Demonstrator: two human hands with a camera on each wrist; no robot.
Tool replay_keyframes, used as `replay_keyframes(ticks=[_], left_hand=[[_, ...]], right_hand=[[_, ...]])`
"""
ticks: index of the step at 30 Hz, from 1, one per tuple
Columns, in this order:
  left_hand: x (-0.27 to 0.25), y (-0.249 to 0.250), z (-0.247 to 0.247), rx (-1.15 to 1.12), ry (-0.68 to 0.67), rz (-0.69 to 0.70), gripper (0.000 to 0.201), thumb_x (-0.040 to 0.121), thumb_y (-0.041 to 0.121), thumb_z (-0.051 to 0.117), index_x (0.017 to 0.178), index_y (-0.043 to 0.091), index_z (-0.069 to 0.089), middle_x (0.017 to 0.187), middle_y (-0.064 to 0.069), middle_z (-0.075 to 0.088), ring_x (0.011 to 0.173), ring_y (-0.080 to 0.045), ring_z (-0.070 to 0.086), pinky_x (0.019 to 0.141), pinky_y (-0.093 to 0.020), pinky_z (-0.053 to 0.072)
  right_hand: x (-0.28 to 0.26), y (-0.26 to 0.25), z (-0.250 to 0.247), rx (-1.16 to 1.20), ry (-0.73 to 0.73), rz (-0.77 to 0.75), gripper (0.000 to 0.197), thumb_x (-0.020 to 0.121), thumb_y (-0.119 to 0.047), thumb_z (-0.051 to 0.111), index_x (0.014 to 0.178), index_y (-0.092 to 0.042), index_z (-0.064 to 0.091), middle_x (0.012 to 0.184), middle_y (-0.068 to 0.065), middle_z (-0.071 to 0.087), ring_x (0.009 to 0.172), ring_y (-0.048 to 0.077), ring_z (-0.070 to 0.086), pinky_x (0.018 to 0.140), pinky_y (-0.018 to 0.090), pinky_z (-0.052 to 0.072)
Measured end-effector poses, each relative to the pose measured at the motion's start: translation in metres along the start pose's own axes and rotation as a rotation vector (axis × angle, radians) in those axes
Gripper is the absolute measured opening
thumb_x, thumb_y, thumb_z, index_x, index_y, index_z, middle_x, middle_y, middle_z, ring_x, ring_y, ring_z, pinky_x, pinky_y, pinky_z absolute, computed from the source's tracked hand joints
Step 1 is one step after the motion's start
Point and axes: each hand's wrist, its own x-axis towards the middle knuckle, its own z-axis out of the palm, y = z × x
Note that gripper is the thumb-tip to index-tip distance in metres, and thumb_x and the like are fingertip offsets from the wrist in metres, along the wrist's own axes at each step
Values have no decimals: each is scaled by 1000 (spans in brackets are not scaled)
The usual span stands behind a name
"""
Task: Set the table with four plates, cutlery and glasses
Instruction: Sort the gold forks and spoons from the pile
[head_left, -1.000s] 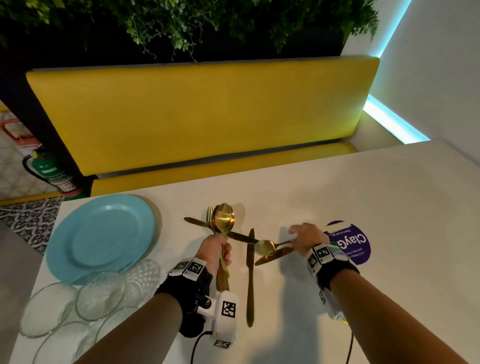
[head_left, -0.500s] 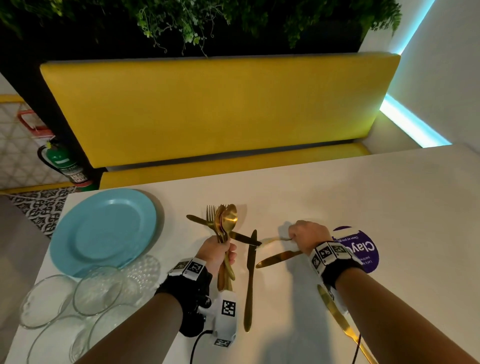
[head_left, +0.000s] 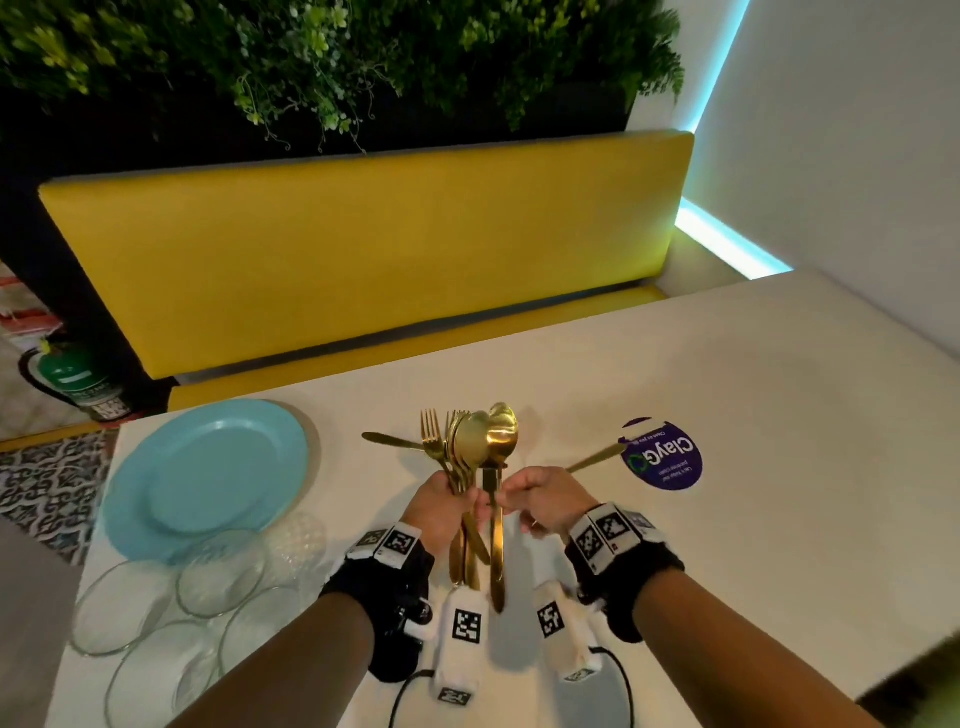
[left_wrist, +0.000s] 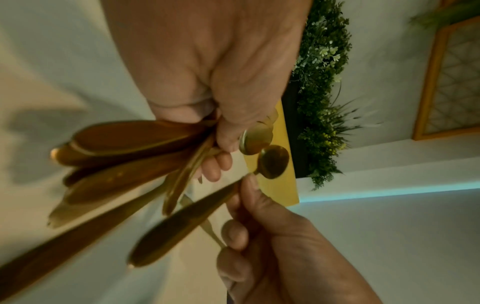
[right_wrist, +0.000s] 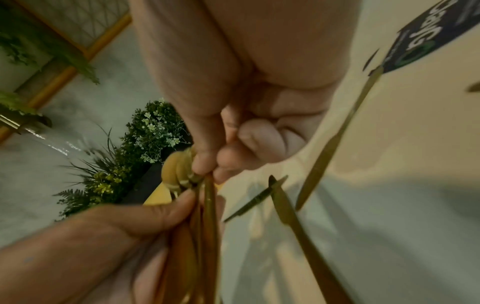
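Cutlery (head_left: 470, 457) bunches upright in my left hand (head_left: 441, 506), clenched round the handles; my right hand (head_left: 540, 496) pinches a spoon (head_left: 503, 436) into it, gathering, I judge. Knives (head_left: 595, 457) wait on the worktop (head_left: 727, 519), plate (head_left: 205, 470) left.

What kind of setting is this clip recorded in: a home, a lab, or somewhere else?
Most likely a cafe or restaurant dining area. A white table stands against a long yellow upholstered bench, with a wall of greenery above it, and a round purple branded sticker is stuck to the tabletop.
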Motion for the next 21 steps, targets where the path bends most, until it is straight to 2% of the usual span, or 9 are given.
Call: replay_keyframes(ticks=[3, 7, 9, 11, 12, 14, 16, 19, 21], left_hand=[[-21, -17, -5, 109, -39, 5, 18, 95, 6, 48, 82, 15, 56, 85, -9, 64, 82, -28, 61, 84, -42, 51], [-48, -50, -16, 168, -77, -20, 7, 93, 16, 51, 97, 17, 57, 94, -10, 64, 94, -30, 62, 96, -48, 47], [-62, -65, -21, 225, -71, -27, 2, 91, 17, 54, 92, 18, 56, 89, -8, 64, 91, -29, 63, 87, -41, 50], [-79, -77, -27, 269, -89, -22, 2, 89, 19, 57, 88, 18, 57, 81, -4, 63, 84, -25, 62, 79, -35, 48], [-84, -83, -29, 305, -102, -13, 6, 89, 22, 58, 87, 16, 58, 80, -4, 63, 82, -23, 62, 78, -35, 49], [-98, -98, -36, 342, -127, -5, 17, 88, 23, 60, 95, 8, 61, 77, -4, 63, 74, -20, 60, 75, -34, 50], [-108, -112, -44, 367, -103, -5, 23, 87, 18, 58, 105, 4, 60, 83, -5, 66, 72, -18, 61, 74, -32, 52], [-120, -127, -57, 502, 7, 41, 17, 88, 12, 51, 104, 9, 53, 95, -7, 68, 75, -18, 62, 72, -31, 52], [-130, -134, -68, 582, 38, 46, 16, 89, 10, 44, 104, 10, 50, 98, -10, 68, 74, -20, 61, 69, -30, 50]], right_hand=[[-24, 17, 28, 16, -1, 6, 9, 86, -19, 67, 87, -11, 63, 70, 4, 62, 47, 9, 47, 41, 17, 37], [-58, 34, 65, -64, 108, 8, 20, 83, -15, 69, 67, -19, 57, 48, -8, 57, 42, 7, 47, 41, 17, 36], [-75, 39, 84, -189, 155, 16, 25, 82, -17, 69, 64, -23, 53, 61, -8, 59, 50, 7, 52, 44, 17, 43], [-92, 45, 102, -396, 158, -15, 22, 85, -19, 64, 65, -23, 56, 83, 0, 66, 73, 13, 63, 67, 21, 54], [-99, 46, 108, -535, 135, -27, 15, 87, -23, 60, 73, -19, 62, 97, 4, 68, 89, 17, 64, 81, 25, 52], [-115, 51, 124, -683, 119, -54, 25, 89, -33, 57, 97, -12, 69, 111, 6, 67, 106, 19, 61, 91, 27, 46], [-122, 61, 136, -650, 76, -15, 31, 85, -37, 64, 107, -16, 68, 116, 3, 65, 104, 16, 60, 86, 23, 44], [-133, 72, 146, -580, 36, 21, 35, 82, -36, 69, 113, -20, 66, 117, 1, 64, 81, 11, 61, 66, 17, 48], [-140, 77, 144, -607, 62, 39, 36, 82, -39, 68, 112, -19, 66, 116, 2, 64, 87, 14, 65, 70, 19, 50]])
